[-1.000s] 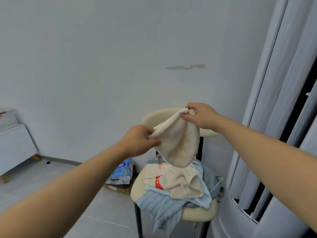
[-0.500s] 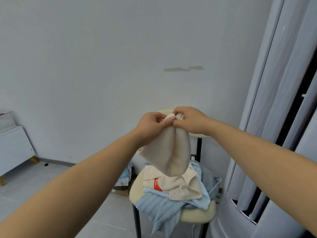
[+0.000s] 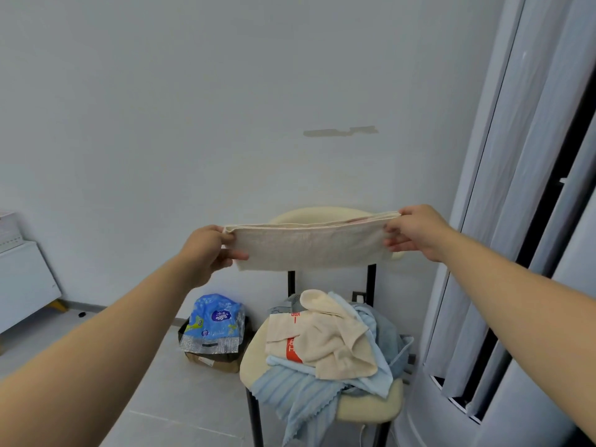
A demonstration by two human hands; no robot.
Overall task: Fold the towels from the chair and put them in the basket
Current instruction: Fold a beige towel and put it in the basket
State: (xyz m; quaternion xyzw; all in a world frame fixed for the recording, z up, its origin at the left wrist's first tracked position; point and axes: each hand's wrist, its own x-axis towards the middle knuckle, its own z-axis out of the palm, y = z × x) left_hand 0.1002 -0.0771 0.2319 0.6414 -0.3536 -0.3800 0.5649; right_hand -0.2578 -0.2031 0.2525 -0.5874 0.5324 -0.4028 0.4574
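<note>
**Head view, mid-fold.** At far left a white cabinet stands against the wall. Our left hand pinches the left end of the beige towel, fingers curled round its corner. The towel hangs taut and level in the air in front of the chair back, and its layered top edge suggests it is doubled into a narrow band. Below, a blue packet lies on the floor beside the chair, whose seat carries the heap of unfolded towels. Our right hand pinches the towel's right end. We judge one towel to be half folded. The next move calls for bringing both ends together, edges aligned. The basket is out of view.
</note>
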